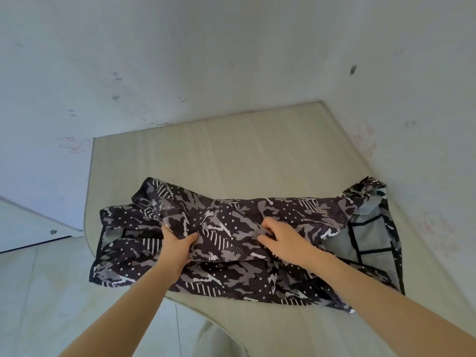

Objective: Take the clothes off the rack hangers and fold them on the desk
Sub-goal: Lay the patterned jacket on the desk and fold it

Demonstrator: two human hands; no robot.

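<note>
Beige worktop [231,155], white walls. My left hand [177,243] and right hand [283,240] both pinch the black-grey camouflage jacket [231,220] mid-body; looks thin, limp, slippery, so grab seams.

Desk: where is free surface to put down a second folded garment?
The desk is bare between the camouflage jacket and the wall. A narrower strip lies near the front edge. The middle is crowded: the jacket and the left hand and right hand gripping it.
</note>
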